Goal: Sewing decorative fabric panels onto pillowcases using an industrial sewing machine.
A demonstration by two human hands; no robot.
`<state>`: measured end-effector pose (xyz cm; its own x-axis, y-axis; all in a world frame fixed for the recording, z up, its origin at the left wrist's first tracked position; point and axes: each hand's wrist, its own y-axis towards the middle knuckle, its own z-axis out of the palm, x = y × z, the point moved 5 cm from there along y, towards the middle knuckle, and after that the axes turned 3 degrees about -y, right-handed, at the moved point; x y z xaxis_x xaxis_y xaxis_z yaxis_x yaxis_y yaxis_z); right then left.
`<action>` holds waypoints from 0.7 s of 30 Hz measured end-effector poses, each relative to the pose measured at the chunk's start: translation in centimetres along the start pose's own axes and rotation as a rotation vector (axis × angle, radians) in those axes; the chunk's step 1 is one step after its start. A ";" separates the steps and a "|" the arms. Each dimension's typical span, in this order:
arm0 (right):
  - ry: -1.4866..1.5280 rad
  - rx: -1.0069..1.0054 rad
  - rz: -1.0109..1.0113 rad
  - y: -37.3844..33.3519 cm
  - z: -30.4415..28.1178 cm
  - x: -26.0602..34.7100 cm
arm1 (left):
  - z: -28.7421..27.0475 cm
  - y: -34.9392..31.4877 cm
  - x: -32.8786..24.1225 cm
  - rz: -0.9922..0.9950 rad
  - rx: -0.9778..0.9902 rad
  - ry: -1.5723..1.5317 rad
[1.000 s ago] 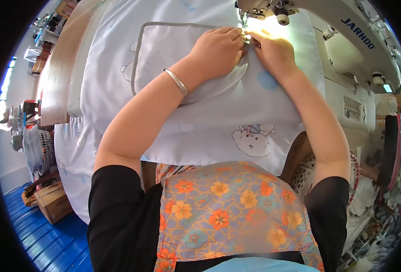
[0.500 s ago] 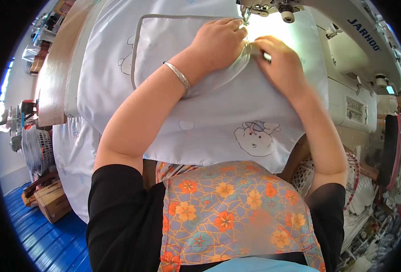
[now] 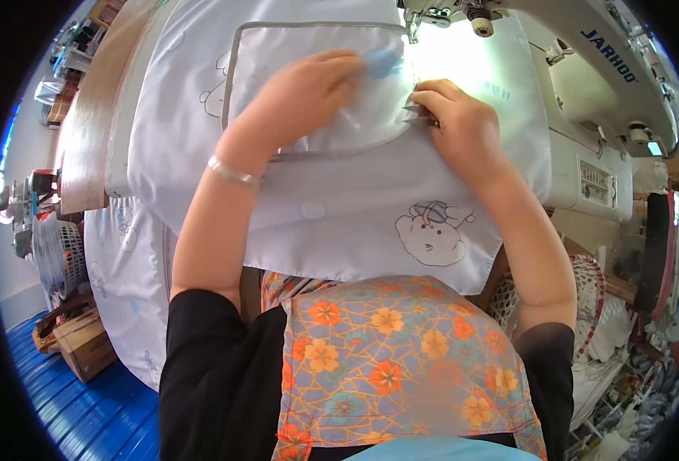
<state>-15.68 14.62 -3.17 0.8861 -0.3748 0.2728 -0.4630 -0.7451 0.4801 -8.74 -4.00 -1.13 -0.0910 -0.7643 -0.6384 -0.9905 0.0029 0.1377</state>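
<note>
White cloth (image 3: 370, 200) with printed cartoon bears lies spread under the sewing machine's presser foot (image 3: 412, 31). On it sits a pale panel (image 3: 278, 54) with a grey bound edge. My right hand (image 3: 462, 119) is closed round small thread snips (image 3: 414, 114), their two pointed blades parted beside the panel's right edge. My left hand (image 3: 308, 96), smeared by motion, is over the panel. A blurred blue patch (image 3: 381, 64) shows at its fingertips; whether it is held or printed on the cloth I cannot tell.
The sewing machine's arm (image 3: 608, 61) spans the upper right, and its lamp lights the cloth brightly. Wooden tabletop (image 3: 86, 115) shows at the left. A white basket (image 3: 70, 250) and a wooden box (image 3: 84, 342) are at lower left, above a blue floor (image 3: 86, 415).
My left hand has moved left and slightly down, away from the presser foot. My right hand has drawn a little lower, and the snips' blades now show.
</note>
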 end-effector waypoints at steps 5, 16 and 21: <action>0.018 -0.034 -0.033 0.9 0.2 -0.5 | -5.5 -8.8 6.7 -0.126 -0.457 0.085; -0.064 -0.073 -0.074 0.0 0.6 0.5 | -5.5 -9.6 6.9 -0.477 -0.443 0.309; -0.049 -0.024 -0.038 0.6 0.5 0.1 | -5.8 -8.9 7.5 -0.447 -0.457 0.316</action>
<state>-15.82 13.81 -3.29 0.9027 -0.3738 0.2132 -0.4291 -0.7457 0.5096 0.04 -13.45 -2.76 0.4162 -0.7798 -0.4676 -0.7773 -0.5720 0.2621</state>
